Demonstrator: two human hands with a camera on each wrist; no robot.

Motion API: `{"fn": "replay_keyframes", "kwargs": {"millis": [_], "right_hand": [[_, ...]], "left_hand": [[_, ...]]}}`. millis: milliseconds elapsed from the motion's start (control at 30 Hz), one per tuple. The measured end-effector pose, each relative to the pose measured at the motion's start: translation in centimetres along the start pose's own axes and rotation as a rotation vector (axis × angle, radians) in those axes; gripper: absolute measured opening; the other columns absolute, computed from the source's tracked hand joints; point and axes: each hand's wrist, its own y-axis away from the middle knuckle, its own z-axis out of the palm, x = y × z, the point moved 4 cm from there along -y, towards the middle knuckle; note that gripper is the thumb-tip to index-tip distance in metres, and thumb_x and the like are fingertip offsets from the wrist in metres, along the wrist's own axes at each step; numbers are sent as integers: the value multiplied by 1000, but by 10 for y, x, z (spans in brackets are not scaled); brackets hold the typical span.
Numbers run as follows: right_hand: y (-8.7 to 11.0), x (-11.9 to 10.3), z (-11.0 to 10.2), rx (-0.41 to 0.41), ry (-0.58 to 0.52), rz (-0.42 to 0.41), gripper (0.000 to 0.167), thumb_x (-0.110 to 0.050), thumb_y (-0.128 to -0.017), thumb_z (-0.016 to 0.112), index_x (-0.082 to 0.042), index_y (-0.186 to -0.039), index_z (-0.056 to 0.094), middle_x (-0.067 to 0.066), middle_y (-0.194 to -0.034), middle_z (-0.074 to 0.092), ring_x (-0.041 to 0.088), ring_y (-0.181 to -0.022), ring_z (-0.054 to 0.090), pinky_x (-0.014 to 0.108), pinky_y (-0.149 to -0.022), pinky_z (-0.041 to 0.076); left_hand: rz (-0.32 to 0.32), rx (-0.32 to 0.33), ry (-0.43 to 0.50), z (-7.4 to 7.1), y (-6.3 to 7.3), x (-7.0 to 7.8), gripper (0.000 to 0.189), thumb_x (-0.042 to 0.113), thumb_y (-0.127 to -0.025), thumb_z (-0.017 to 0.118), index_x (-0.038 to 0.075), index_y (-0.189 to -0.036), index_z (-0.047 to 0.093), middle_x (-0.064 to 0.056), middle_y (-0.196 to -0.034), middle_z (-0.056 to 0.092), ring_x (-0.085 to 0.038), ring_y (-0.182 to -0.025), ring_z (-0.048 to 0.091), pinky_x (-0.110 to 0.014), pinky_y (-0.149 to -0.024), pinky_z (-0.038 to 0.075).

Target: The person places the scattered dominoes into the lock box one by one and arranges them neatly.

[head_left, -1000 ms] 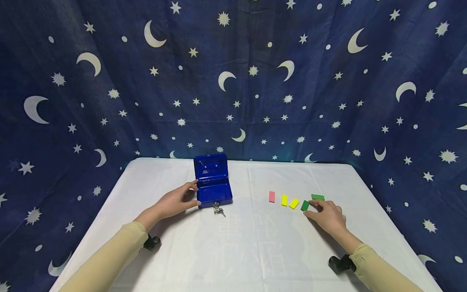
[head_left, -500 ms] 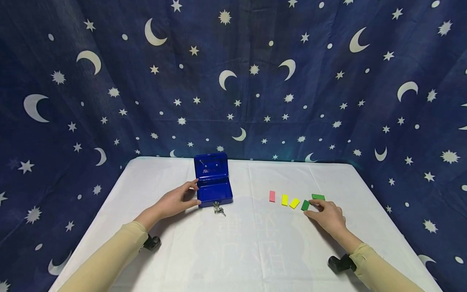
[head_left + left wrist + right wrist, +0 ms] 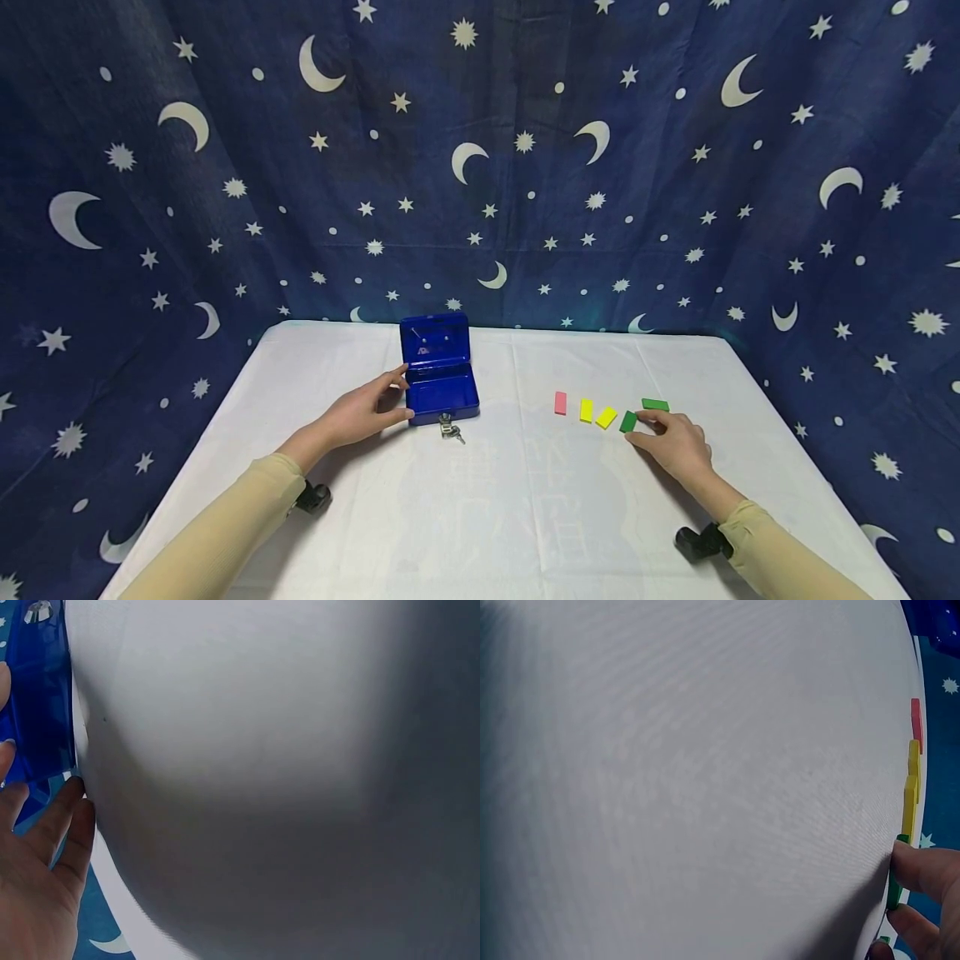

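Observation:
My left hand (image 3: pixel 360 412) touches the left side of a blue metal cash box (image 3: pixel 442 398), thumb at the front corner and a finger farther back near the hinge. The box's lid stands raised, and a small latch with keys (image 3: pixel 448 427) hangs at its front. In the left wrist view, fingertips (image 3: pixel 73 784) reach the blue box's edge. My right hand (image 3: pixel 675 446) pinches a dark green block (image 3: pixel 628 422) at its ends between thumb and finger, low at the tabletop. The right wrist view shows this green block (image 3: pixel 895 885) between the fingertips.
Left of the right hand lie two yellow blocks (image 3: pixel 586 410) and a pink block (image 3: pixel 560 403). Another green block (image 3: pixel 655 405) lies just beyond that hand. A white cloth (image 3: pixel 480 517) covers the table; a dark blue curtain (image 3: pixel 525 208) with moons and stars hangs around it.
Both hands keep their places at the box and the green block. The head view has shifted very slightly.

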Motion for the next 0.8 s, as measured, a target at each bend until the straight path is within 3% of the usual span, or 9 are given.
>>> {"fn": "replay_keyframes", "kwargs": {"millis": [200,433,800], "right_hand": [[-1,-1,-1,21,29,-22,58,-39,-86,78,-4,-130,66,21,-113,61,42,-105,48,56,-82,37],[-2,-8,-9,58,27,-75,58,-39,-87,78,-3,-130,66,23,-113,62,42,-104,49,54,-81,37],[-13,-43,-16,78,13,-215,54,-43,-87,79,-12,-130,69,14,-111,63,35,-104,48,51,-81,35]], "left_hand": [[24,6,4,-1,0,2,62,54,-95,66,21,-145,49,3,-162,36,-29,-141,45,-58,-106,40],[24,4,6,-1,0,4,55,52,-95,67,20,-139,53,4,-164,33,-28,-141,45,-57,-106,41],[11,1,6,-1,0,2,52,53,-94,68,21,-133,54,5,-163,33,-27,-138,48,-56,-104,43]]}}
